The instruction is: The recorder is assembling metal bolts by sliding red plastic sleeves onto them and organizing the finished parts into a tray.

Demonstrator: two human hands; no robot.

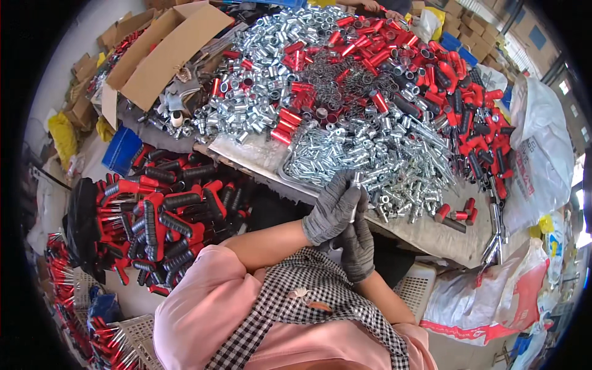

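Both my hands wear grey knit gloves and meet at the near edge of the table. A small shiny silver metal cylinder (356, 179) pokes up at the fingertips of my left hand (332, 209), whose fingers are closed around it. Pressed against it from below is my right hand (357, 250), fingers curled; a bit of silver shows between the hands, but what the right one grips is mostly hidden. Just beyond lies a tray of silver pins (317, 157), beside a pile of small metal fittings (394, 197).
Silver sleeves (240, 105), red tubes (370, 43) and wire springs (336, 77) heap the table. Red-and-black handled tools (166, 216) pile up at left, more (484, 142) at right. A cardboard box (169, 52) stands far left; white sacks (536, 154) stand right.
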